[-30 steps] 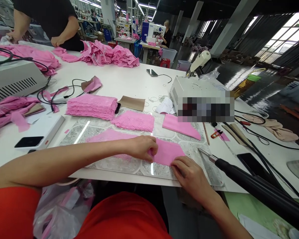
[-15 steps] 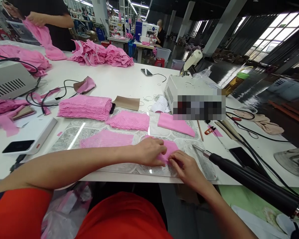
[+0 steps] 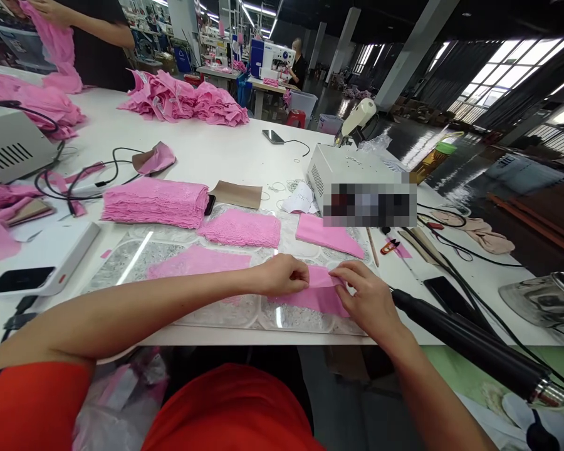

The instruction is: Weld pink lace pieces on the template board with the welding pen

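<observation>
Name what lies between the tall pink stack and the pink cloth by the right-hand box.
In the head view: the lower pink stack and, beside the tall stack, a black object, partly hidden.

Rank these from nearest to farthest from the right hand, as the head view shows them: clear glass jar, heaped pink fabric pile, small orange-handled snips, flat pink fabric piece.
From the right hand:
1. Flat pink fabric piece: at its fingertips.
2. Small orange-handled snips: just beyond.
3. Clear glass jar: far right.
4. Heaped pink fabric pile: back left.
</observation>
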A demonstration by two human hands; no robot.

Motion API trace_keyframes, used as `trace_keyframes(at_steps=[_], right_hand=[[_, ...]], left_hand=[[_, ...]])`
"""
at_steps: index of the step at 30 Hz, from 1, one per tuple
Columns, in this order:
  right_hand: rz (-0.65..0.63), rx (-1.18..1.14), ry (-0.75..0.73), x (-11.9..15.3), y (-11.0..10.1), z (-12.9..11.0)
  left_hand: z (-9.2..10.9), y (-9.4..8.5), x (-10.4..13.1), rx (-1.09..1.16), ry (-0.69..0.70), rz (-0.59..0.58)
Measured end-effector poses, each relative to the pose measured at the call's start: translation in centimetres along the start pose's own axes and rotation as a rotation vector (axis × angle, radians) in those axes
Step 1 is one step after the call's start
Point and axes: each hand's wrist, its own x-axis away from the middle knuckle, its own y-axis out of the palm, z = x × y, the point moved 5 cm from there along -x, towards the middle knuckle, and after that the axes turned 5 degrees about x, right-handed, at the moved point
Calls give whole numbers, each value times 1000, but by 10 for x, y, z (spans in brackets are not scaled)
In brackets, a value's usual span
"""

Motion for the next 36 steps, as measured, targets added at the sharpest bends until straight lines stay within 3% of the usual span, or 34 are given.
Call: trace_keyframes(at_steps=[4, 8, 14, 18, 21, 25, 30, 36], right_hand=[[22, -40, -93, -33, -5, -27], [0, -156, -297, -66, 6, -78], [-134, -374, -539, -102, 56, -161], [-202, -540, -557, -118, 83, -194], [-184, -666, -492, -123, 87, -195], [-247, -743, -273, -119, 85, -170], [-543, -785, 84, -94, 89, -133], [-924, -1008, 95, -74, 87, -141]], left_hand=[[-9, -11, 10, 356, -94, -7], [-25, -34, 29, 651, -194, 68], [-52, -72, 83, 1165, -408, 266], [-64, -92, 118, 1216, -457, 403], [-73, -99, 133, 1201, -449, 473], [-84, -97, 140, 1164, -429, 503], [-80, -92, 135, 1107, -402, 507], [-66, -102, 129, 985, -360, 530]])
